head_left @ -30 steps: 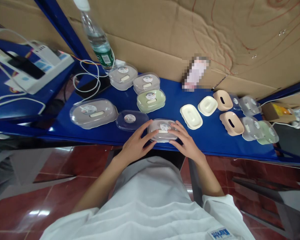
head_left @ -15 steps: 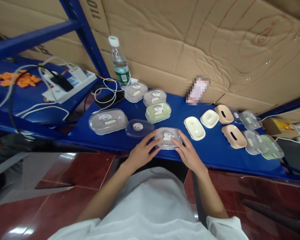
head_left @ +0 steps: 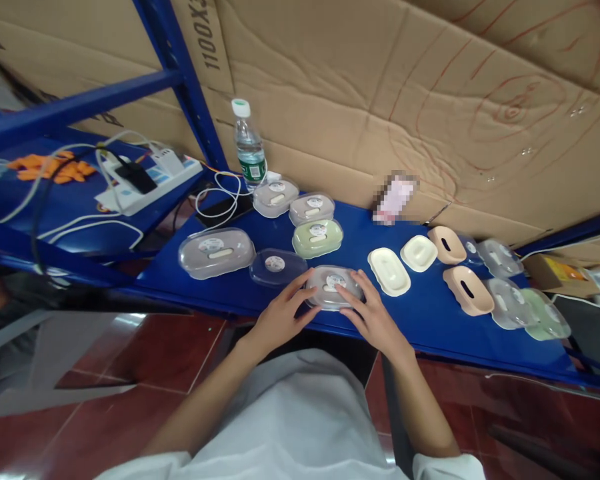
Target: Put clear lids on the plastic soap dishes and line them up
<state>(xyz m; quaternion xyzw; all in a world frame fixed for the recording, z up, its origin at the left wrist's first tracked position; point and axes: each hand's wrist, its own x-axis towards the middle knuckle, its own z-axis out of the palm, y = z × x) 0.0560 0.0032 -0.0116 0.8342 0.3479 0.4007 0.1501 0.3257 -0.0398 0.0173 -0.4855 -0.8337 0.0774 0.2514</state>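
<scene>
At the blue table's front edge sits a grey soap box (head_left: 325, 293) with a clear lid and a round sticker. My left hand (head_left: 280, 313) grips its left end, thumb low and fingers over the rim. My right hand (head_left: 373, 313) holds the right end, one finger reaching onto the lid by the sticker. Left of it lies a loose clear lid (head_left: 293, 268); farther left is a larger grey soap box (head_left: 195, 259). Behind stand a green soap box (head_left: 325, 247) and two grey ones. To the right lie two cream trays (head_left: 391, 283).
Peach soap box bases (head_left: 473, 301) and more clear lids (head_left: 510, 317) lie at the right. A water bottle (head_left: 250, 143) and a white cable (head_left: 215, 210) stand back left. A blurred pink item (head_left: 396, 199) leans on the cardboard (head_left: 320, 80). The left shelf holds a power strip (head_left: 130, 200).
The camera view has tilted slightly, so everything sits lower in the picture. Both hands stay on the grey soap box, the right fingers shifting a little over its lid.
</scene>
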